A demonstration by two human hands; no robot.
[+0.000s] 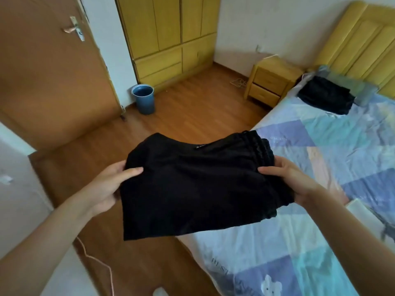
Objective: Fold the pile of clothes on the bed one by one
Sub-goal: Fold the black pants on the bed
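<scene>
Black folded garment [196, 189] held up in the air over the edge of the bed [333, 159] and the wooden floor [192, 107], between both hands. Gathered elastic waistband along its right edge, a small zipper pull near the top.

Left hand [106, 189] at the garment's left edge: grip pinching the cloth, thumb lying on top and pointing right, fingers tucked beneath and out of sight. Right hand [288, 180] at the right edge beside the waistband: same pinching grip, thumb on the upper face, fingers hidden under the fabric. Neither grip spread wide; both pressed onto the layers.

Farther up the bed, near the yellow headboard [363, 43], a dark folded stack [324, 97] lying on the patterned sheet, well apart from the held garment, just beside a grey pillow [352, 86].

Beside the bed, a yellow nightstand [269, 82]. Against the far wall, a yellow wardrobe [168, 35]. On the floor near the brown door [49, 77], a blue bucket [143, 99].
</scene>
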